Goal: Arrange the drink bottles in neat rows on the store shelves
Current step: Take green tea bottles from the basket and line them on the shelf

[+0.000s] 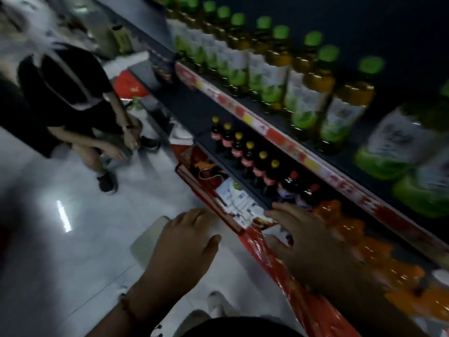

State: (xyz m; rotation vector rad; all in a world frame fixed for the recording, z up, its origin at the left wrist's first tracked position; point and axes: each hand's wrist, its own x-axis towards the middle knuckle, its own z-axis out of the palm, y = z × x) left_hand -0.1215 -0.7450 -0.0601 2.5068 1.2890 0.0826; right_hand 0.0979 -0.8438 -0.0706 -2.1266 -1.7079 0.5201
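Observation:
The view is tilted and blurred. An upper shelf (pixel 279 132) with a red and yellow price strip carries rows of green-capped tea bottles (pixel 308 98). On the lower shelf stands a row of dark cola bottles with yellow caps (pixel 247 159), then two with red caps (pixel 289 188), then orange drink bottles (pixel 364 242) nearer me. My left hand (pixel 184 249) hovers over the floor, fingers relaxed and holding nothing. My right hand (pixel 308 242) reaches with spread fingers toward the lower shelf's front edge, just below the red-capped bottles, gripping nothing.
Another person in black (pixel 73 93) crouches on the glossy grey floor (pixel 60 239) at the left, near the shelf. Red packaging and white cartons (pixel 233 203) lie along the shelf base. My white shoe (pixel 218 302) shows below my hands.

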